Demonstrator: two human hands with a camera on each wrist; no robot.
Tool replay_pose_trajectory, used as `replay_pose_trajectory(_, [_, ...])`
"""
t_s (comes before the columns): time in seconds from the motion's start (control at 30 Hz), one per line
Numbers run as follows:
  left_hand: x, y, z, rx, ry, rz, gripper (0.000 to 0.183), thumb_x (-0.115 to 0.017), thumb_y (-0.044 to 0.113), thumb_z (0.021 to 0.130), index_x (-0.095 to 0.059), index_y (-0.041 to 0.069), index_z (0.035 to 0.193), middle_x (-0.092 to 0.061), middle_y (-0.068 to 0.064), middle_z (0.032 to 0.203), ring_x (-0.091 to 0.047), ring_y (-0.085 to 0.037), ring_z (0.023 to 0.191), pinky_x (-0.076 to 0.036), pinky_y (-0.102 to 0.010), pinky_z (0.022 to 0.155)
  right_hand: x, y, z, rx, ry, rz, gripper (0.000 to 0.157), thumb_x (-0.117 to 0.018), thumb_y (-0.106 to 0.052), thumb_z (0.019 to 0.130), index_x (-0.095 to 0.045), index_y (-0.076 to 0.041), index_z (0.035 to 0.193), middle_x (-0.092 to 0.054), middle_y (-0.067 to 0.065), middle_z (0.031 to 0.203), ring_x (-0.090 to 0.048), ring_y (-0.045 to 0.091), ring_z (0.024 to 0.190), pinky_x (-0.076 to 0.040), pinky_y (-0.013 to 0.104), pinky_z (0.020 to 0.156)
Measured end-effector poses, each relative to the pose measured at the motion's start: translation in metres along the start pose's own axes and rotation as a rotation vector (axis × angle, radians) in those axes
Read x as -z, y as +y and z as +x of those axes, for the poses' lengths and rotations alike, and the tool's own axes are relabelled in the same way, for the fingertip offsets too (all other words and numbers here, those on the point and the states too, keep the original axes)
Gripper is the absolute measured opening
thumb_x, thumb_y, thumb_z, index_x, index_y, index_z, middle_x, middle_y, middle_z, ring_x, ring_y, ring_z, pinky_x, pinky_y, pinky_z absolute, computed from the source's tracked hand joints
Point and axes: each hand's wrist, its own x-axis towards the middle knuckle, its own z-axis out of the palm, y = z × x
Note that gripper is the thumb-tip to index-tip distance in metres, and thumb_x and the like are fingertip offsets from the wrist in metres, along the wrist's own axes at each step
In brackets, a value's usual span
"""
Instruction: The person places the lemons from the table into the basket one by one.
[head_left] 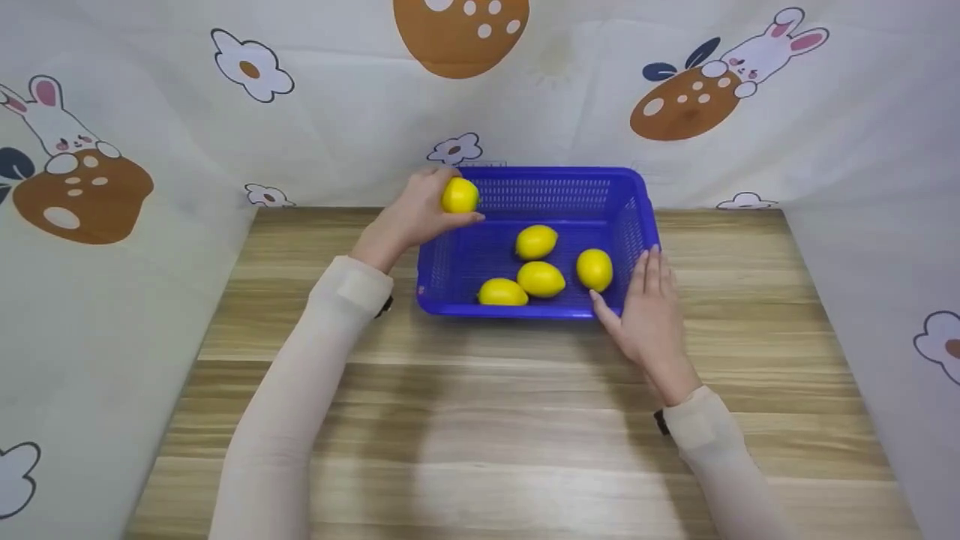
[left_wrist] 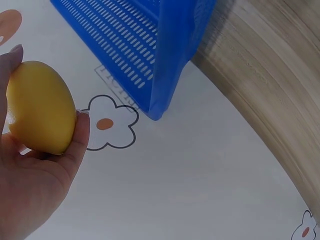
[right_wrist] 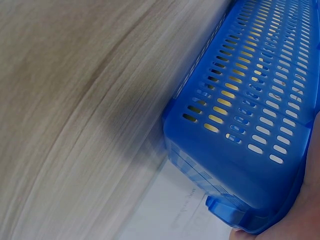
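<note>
A blue plastic basket (head_left: 634,180) with slotted walls stands on the wooden table near the back wall. Over its back left corner my left hand (head_left: 414,214) holds a yellow lemon (head_left: 460,196) between thumb and fingers; the left wrist view shows that lemon (left_wrist: 42,107) up close. Several more lemons lie on the basket floor, one lemon (head_left: 595,270) towards the right side. My right hand (head_left: 651,319) rests on the basket's front right corner, fingers extended along the right rim and thumb at the front rim. Only part of that hand (right_wrist: 295,215) shows in the right wrist view.
The wooden tabletop (head_left: 480,420) extends in front of the basket and to both sides. A pale cloth (head_left: 337,135) printed with rabbits, flowers and brown shapes hangs behind the table and at both sides.
</note>
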Motion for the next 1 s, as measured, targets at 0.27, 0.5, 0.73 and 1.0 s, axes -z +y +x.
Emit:
replay_pose_trajectory(0.27, [-0.006, 0.010, 0.007, -0.012, -0.024, 0.005, 0.075, -0.077, 0.045, 0.095, -0.048, 0.000, 0.148, -0.056, -0.024, 0.136, -0.052, -0.037, 0.122, -0.054, -0.047, 0.099, -0.001, 0.001, 0.000, 0.000, 0.001, 0.004, 0.100, -0.049, -0.057, 0.103, -0.018, 0.021, 0.157, -0.013, 0.041, 0.167, -0.014, 0.053, 0.158, -0.013, 0.059, 0.130])
replay_pose_trajectory(0.5, [-0.009, 0.017, 0.012, -0.009, -0.054, -0.004, 0.076, -0.077, 0.045, 0.095, -0.047, 0.001, 0.149, -0.054, -0.020, 0.137, -0.053, -0.033, 0.119, -0.055, -0.044, 0.100, -0.001, 0.002, 0.000, 0.001, 0.005, 0.005, 0.100, -0.050, -0.057, 0.103, -0.018, 0.021, 0.157, -0.012, 0.041, 0.167, -0.016, 0.053, 0.157, -0.013, 0.060, 0.130])
replay_pose_trajectory(0.73, [-0.011, 0.021, 0.017, -0.041, -0.066, 0.005, 0.072, -0.077, 0.044, 0.096, -0.049, 0.001, 0.146, -0.056, -0.019, 0.134, -0.052, -0.033, 0.118, -0.053, -0.044, 0.101, 0.000, 0.001, 0.000, -0.008, -0.004, 0.016, 0.101, -0.051, -0.057, 0.103, -0.017, 0.021, 0.157, -0.011, 0.040, 0.168, -0.012, 0.051, 0.159, -0.012, 0.059, 0.130])
replay_pose_trajectory(1.0, [-0.014, 0.024, 0.018, -0.041, -0.062, 0.012, 0.074, -0.077, 0.046, 0.095, -0.048, 0.003, 0.148, -0.056, -0.017, 0.139, -0.052, -0.032, 0.123, -0.051, -0.044, 0.106, 0.000, 0.000, 0.000, -0.008, -0.007, 0.014, 0.101, -0.051, -0.057, 0.103, -0.017, 0.021, 0.157, -0.011, 0.040, 0.168, -0.013, 0.052, 0.159, -0.011, 0.058, 0.131])
